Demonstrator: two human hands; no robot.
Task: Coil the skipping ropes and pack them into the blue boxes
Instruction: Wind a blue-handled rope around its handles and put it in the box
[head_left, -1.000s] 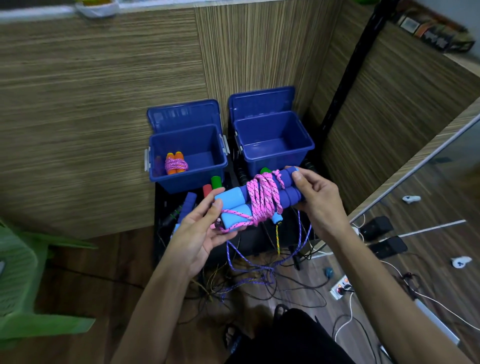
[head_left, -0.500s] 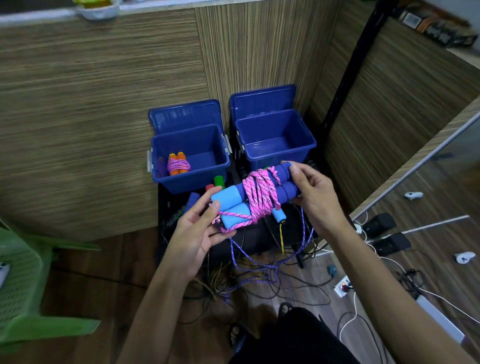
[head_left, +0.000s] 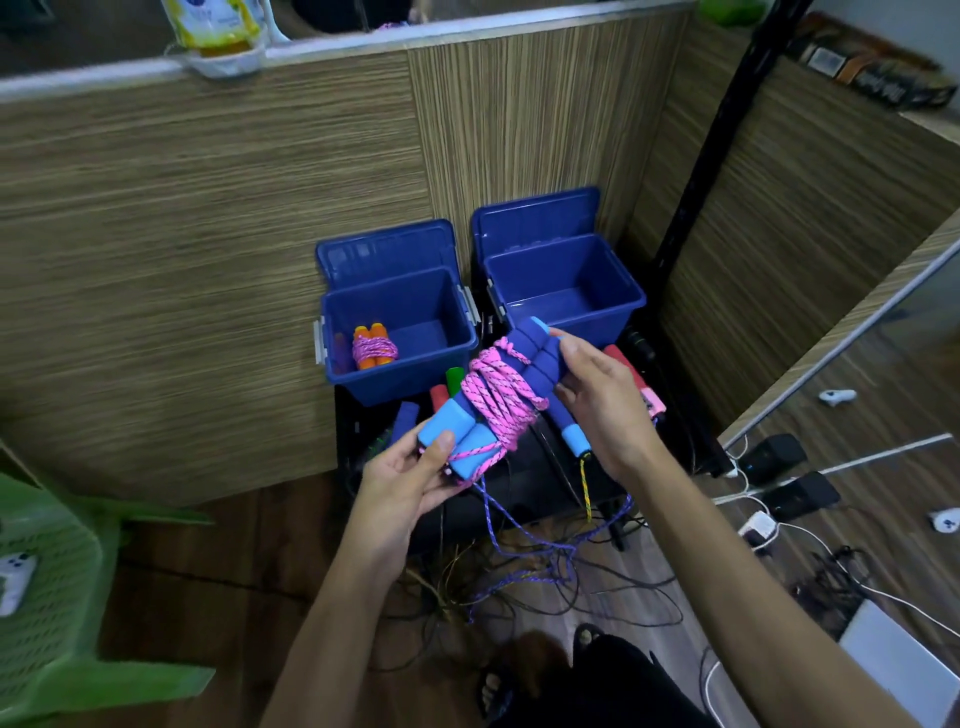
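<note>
Gripping the pink-wound skipping rope bundle (head_left: 498, 400), left hand (head_left: 410, 480) and right hand (head_left: 597, 405), fingers curled round its blue handles

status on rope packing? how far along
Done: one orange-handled coil lies in the left blue box. In hand: both hands, left and right, hold the pink coiled rope. Left: right blue box looks empty; loose ropes remain on the floor.

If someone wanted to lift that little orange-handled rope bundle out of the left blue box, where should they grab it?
Best guess: pinch the orange-handled rope bundle wound in pink cord by the orange handle tops that stick up above the cord, coming straight down from above. It stands near the left wall of the open left blue plastic box, whose walls block any sideways reach, and the pink winding keeps both handles together.
</note>
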